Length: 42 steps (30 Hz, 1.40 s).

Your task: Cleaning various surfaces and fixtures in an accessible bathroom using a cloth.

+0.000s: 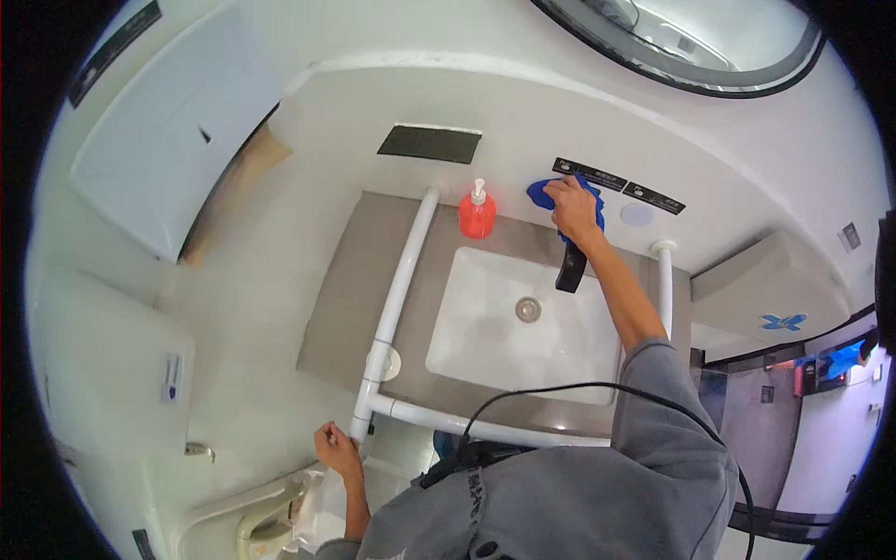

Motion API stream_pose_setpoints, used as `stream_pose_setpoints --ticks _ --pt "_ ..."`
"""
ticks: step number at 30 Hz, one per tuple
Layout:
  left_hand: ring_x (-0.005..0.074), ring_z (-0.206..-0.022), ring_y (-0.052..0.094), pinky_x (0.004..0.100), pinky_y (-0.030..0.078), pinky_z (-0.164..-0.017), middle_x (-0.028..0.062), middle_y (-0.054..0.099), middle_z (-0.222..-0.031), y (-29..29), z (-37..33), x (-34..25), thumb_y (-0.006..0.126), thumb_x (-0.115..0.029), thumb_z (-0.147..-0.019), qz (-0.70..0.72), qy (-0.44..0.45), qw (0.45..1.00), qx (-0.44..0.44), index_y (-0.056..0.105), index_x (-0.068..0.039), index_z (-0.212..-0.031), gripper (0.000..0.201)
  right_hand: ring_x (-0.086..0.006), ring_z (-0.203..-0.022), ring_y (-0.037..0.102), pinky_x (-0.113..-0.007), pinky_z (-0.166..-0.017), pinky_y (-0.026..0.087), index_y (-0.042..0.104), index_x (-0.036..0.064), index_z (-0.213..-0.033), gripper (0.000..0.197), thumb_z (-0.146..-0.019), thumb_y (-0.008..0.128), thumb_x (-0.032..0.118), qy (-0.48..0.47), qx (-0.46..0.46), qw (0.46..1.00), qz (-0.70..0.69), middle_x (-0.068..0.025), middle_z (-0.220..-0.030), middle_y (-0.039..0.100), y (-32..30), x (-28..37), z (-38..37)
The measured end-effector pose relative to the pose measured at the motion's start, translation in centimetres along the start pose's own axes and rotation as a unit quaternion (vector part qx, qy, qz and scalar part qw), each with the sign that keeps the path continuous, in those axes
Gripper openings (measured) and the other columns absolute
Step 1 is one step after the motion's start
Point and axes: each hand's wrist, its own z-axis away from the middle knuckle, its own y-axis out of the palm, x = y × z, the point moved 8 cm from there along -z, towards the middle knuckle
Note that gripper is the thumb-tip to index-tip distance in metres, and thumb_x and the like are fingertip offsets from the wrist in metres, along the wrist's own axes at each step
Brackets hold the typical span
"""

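Note:
My right hand (572,207) is closed on a blue cloth (590,189), which bunches out around the fingers. It presses the cloth to the white wall by a black label strip (613,177), above the black faucet (571,268). Below the arm lies a white sink basin (495,327) with a round metal drain (528,309). To the left of the faucet stands a red soap bottle (477,217) with a white pump. My left hand (338,450) hangs low at the left with its fingers curled in, beside the white rail (397,289); nothing shows in it.
White rails frame the grey counter (345,280) at its sides and front. A paper towel dispenser (177,121) hangs at the left wall, a white box-shaped unit (775,285) at the right. A round mirror (691,47) is above. A black cable (579,385) crosses before me.

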Motion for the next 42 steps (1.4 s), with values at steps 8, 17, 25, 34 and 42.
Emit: stream_pose_setpoints --ticks 8,17,25,34,42 --pt "0.0216 -0.066 0.052 0.0339 0.045 -0.062 0.0126 0.056 -0.076 0.1 0.2 -1.9 0.053 -0.002 -0.081 0.015 -0.056 0.998 0.0 0.057 0.005 -0.085 0.009 -0.0276 -0.095 0.058 -0.038 -0.079 0.047 0.064 0.0113 -0.1 0.041 -0.061 0.053 0.002 0.193 -0.202 0.958 -0.07 -0.0085 -0.101 0.063 -4.0 -4.2 3.9" --pt "0.0214 -0.067 0.054 0.0321 0.044 -0.059 0.0123 0.057 -0.074 0.3 0.3 -0.2 0.054 -0.004 -0.081 0.005 -0.096 0.995 0.013 0.058 0.004 -0.085 0.009 -0.0246 -0.088 0.062 -0.035 -0.077 0.047 0.063 0.0006 -0.104 0.036 -0.069 0.056 0.004 0.414 -0.202 0.851 -0.254 -0.0158 -0.092 0.066 -3.5 -15.7 16.1" --pt "0.0185 -0.064 0.055 0.0319 0.044 -0.055 0.0119 0.057 -0.076 0.9 0.7 0.7 0.056 -0.002 -0.079 0.117 -0.27 0.955 0.045 0.057 0.003 -0.082 0.006 -0.03 -0.095 0.057 -0.037 -0.082 0.046 0.061 0.0111 -0.104 0.036 -0.068 0.06 0.008 -0.079 -0.138 0.974 -0.163 -0.0108 -0.102 0.061 -6.3 8.6 -11.7" --pt "0.024 -0.063 0.055 0.0329 0.043 -0.057 0.0132 0.058 -0.073 -1.2 0.3 -0.9 0.056 -0.003 -0.077 -0.053 -0.057 0.997 -0.023 0.058 0.002 -0.082 0.007 -0.0249 -0.094 0.057 -0.04 -0.074 0.048 0.061 0.0131 -0.104 0.036 -0.068 0.055 0.007 -0.216 0.0 0.965 -0.15 -0.008 -0.099 0.062 0.9 19.6 -18.2" --pt "0.0251 -0.064 0.055 0.0345 0.045 -0.059 0.0138 0.058 -0.073 -0.5 -0.2 -1.6 0.056 -0.004 -0.077 -0.017 -0.055 0.998 -0.023 0.058 0.001 -0.082 0.008 -0.0254 -0.091 0.056 -0.041 -0.075 0.047 0.063 0.0141 -0.1 0.033 -0.067 0.057 0.01 -0.228 0.029 0.957 -0.177 -0.0056 -0.095 0.062 2.6 24.5 -21.0"
